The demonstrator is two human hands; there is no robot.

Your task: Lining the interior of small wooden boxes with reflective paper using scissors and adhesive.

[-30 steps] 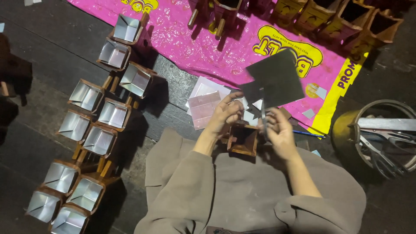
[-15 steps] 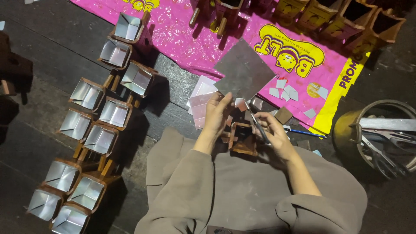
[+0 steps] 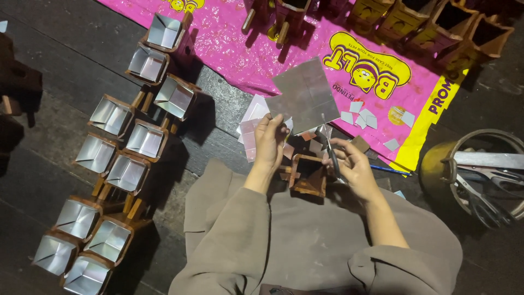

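Note:
My left hand (image 3: 271,141) pinches the lower left corner of a square silver foil sheet (image 3: 305,94), held up flat over the pink mat. My right hand (image 3: 352,164) grips a pair of scissors (image 3: 331,148), blades pointing up toward the sheet's lower edge. Between my hands, resting on my lap, sits a small brown wooden funnel-shaped box (image 3: 309,173), open side up and unlined.
Two rows of foil-lined wooden boxes (image 3: 126,145) run down the dark floor at left. Unlined boxes (image 3: 436,24) stand along the pink plastic mat (image 3: 234,46) at top. Small foil scraps (image 3: 360,116) and a pale paper stack (image 3: 249,127) lie nearby. A yellow bucket (image 3: 483,175) with metal tools stands at right.
The foil sheet has swung from my right side up and left over the mat, turning its bright face to the camera. My right hand has brought the scissors up under it.

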